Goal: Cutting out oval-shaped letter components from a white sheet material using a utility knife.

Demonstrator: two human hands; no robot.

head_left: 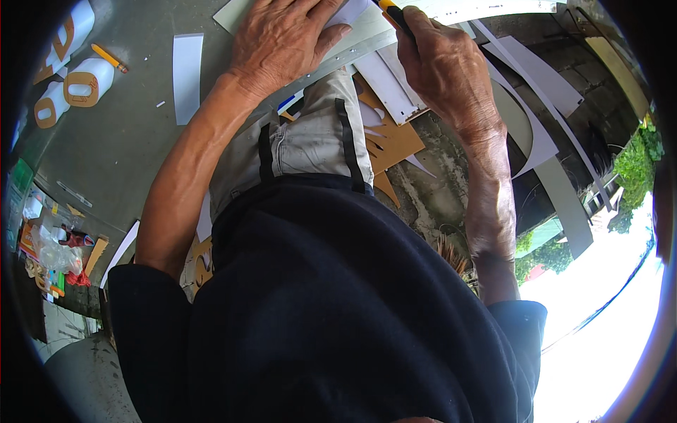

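Observation:
My left hand (285,44) lies flat on a pale sheet at the top of the view, thumb spread to the side. Its fingertips run up to the picture's upper edge. In my right hand (451,77) is a yellow and black utility knife (397,17), gripped by the handle. The knife tilts up and to the left; its tip is cut off by the frame. Between both hands shows a piece of white sheet (349,13). Beneath them runs a long, pale, straight edge (352,51) with small dots along it.
On the grey tabletop (134,151) at left are a white strip (187,79), a pencil (109,58) and white shapes with brown faces (88,83). Brown cut-out board (398,144) and white offcuts (539,70) lie lower right. Plastic bags (60,250) and clutter sit far left.

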